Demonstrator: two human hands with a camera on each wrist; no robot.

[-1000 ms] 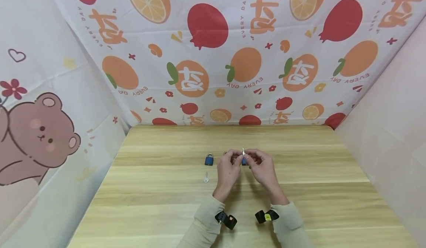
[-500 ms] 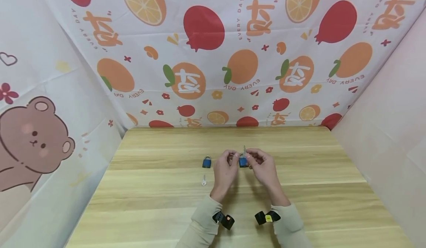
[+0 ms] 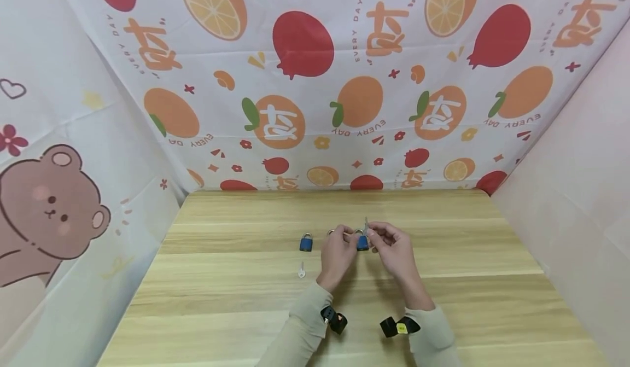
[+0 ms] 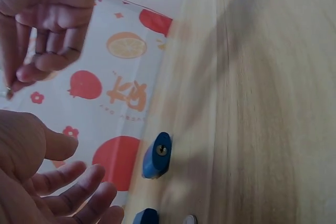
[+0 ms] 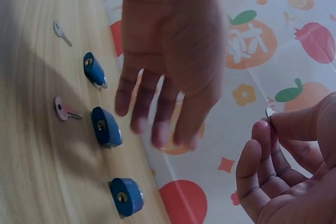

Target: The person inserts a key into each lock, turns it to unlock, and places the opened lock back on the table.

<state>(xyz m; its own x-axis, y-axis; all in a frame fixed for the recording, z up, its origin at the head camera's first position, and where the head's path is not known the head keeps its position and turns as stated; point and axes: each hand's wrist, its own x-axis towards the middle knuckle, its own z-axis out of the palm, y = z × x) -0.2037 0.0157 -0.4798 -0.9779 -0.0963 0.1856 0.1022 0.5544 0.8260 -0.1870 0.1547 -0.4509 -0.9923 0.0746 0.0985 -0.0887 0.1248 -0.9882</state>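
Note:
My right hand (image 3: 396, 252) pinches a small silver key (image 3: 366, 225) between thumb and index finger, its shaft pointing up. Only the key's edge (image 5: 270, 113) shows at the fingertips in the right wrist view. Between the hands, a blue padlock (image 3: 362, 243) stands on the table in the head view. My left hand (image 4: 58, 182) is empty, its fingers loosely spread and slightly bent. From the head camera, that hand covers most of the middle padlock (image 5: 106, 127), whose shackle peeks out behind it. Brass keyholes face the wrist cameras.
Farther left stands another blue padlock (image 3: 306, 243), with a silver key (image 3: 302, 271) lying in front. One more key (image 5: 66, 109) lies before the middle padlock, hidden from the head camera. Fruit-printed cloth (image 3: 315, 110) hangs behind the wooden table (image 3: 221, 290).
Both hands were close together around the key at first. The left fingers have since drawn away, leaving it in the right hand. The right-hand padlock has come into fuller view.

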